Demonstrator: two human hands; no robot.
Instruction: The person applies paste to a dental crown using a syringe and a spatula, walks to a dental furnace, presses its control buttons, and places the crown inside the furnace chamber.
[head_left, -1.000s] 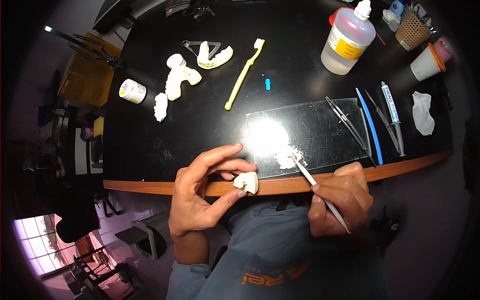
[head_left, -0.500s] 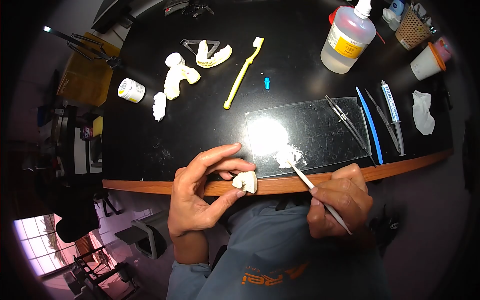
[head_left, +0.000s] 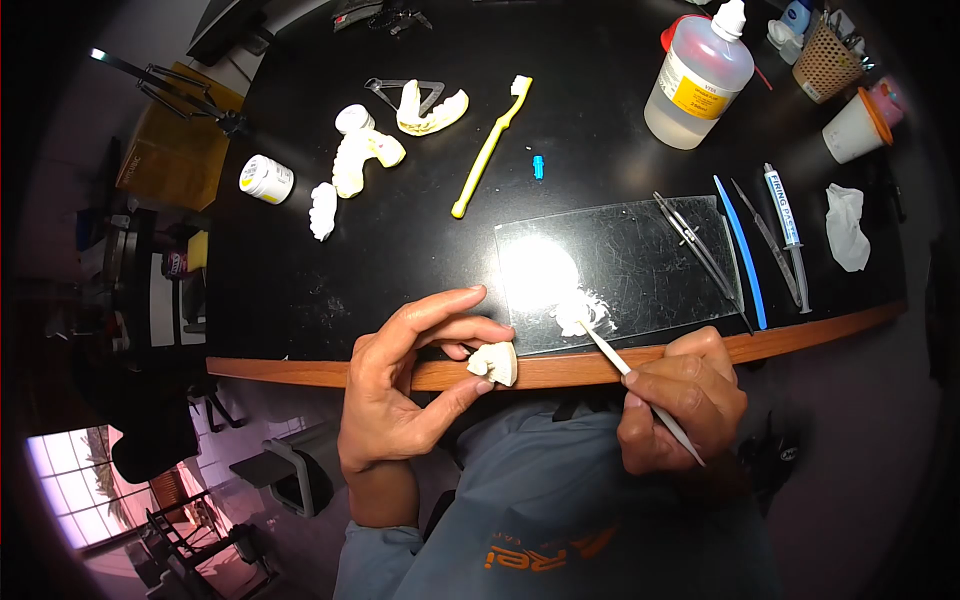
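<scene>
Between its thumb and fingers, my left hand (head_left: 405, 385) holds a small cream plaster piece (head_left: 494, 364) over the table's wooden edge. My right hand (head_left: 685, 405) grips a thin white stick tool (head_left: 655, 408) like a pen. The tool's tip touches a patch of white paste (head_left: 580, 314) on a glass slab (head_left: 640, 265), whose left part carries a bright glare. Metal tweezers (head_left: 700, 250) lie across the slab's right side.
Beyond the slab are a blue piece (head_left: 538, 167), a yellow toothbrush (head_left: 490, 150), plaster dental models (head_left: 352, 165) and a white jar (head_left: 266, 180). Rightward are a blue stick (head_left: 740, 250), a syringe (head_left: 786, 225), a tissue (head_left: 847, 226), a large bottle (head_left: 697, 85) and a cup (head_left: 856, 126).
The tool's tip has shifted slightly within the paste, and the paste patch has changed shape a little. My left hand keeps its hold on the plaster piece.
</scene>
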